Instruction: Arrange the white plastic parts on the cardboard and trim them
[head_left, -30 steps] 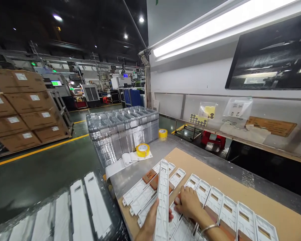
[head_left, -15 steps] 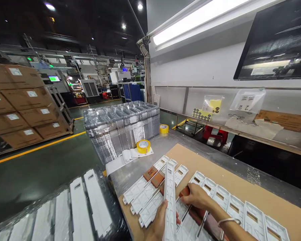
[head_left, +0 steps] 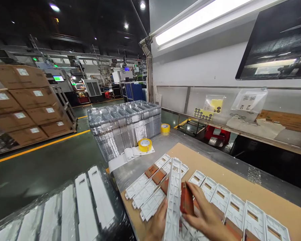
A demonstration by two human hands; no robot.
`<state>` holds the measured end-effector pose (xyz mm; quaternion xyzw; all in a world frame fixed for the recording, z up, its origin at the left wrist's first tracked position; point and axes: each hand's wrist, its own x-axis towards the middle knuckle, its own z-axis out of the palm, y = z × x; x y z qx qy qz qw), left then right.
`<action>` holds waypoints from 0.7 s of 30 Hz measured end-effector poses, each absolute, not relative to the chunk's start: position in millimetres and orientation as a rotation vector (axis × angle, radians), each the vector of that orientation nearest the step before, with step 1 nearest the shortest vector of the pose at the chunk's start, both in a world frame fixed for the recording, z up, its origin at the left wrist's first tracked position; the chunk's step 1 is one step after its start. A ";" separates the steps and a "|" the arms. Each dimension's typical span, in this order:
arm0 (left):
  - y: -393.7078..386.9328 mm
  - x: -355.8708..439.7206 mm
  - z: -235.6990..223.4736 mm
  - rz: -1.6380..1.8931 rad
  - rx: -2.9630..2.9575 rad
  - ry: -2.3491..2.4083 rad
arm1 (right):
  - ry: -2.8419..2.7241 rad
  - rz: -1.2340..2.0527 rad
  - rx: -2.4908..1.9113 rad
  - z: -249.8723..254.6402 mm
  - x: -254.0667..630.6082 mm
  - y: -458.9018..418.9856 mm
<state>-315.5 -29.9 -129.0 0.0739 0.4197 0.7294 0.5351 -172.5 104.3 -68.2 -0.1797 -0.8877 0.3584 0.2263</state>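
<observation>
My left hand (head_left: 157,225) grips a long white ribbed plastic frame (head_left: 174,197) near its lower end, holding it on edge above the bench. My right hand (head_left: 203,217) holds a reddish-brown block (head_left: 186,203) flat against the right side of that frame. Under both hands lie three white frames (head_left: 145,192) side by side with brown blocks (head_left: 155,174) set in them. A row of further white frames (head_left: 230,209) stretches to the right on the brown board (head_left: 240,180).
Two yellow tape rolls (head_left: 144,145) and a sheet of paper sit on the steel bench (head_left: 165,147). Behind them stands a tall stack of clear plastic trays (head_left: 125,129). White parts in a tray (head_left: 87,207) lie at lower left. Cardboard boxes (head_left: 22,107) are stacked across the aisle.
My right hand picked a reddish-brown block off the frames below and brought it against the upright frame. The left hand kept hold of that frame, tilting it slightly right.
</observation>
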 end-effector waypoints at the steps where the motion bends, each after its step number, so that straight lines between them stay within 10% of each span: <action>1: -34.9 -314.2 -127.0 1.791 0.223 1.030 | -2.458 0.926 -0.440 -68.8 -171.7 89.6; 21: -69.5 -277.6 -73.0 1.736 0.664 1.065 | -2.441 0.279 -0.224 -71.5 -167.5 30.9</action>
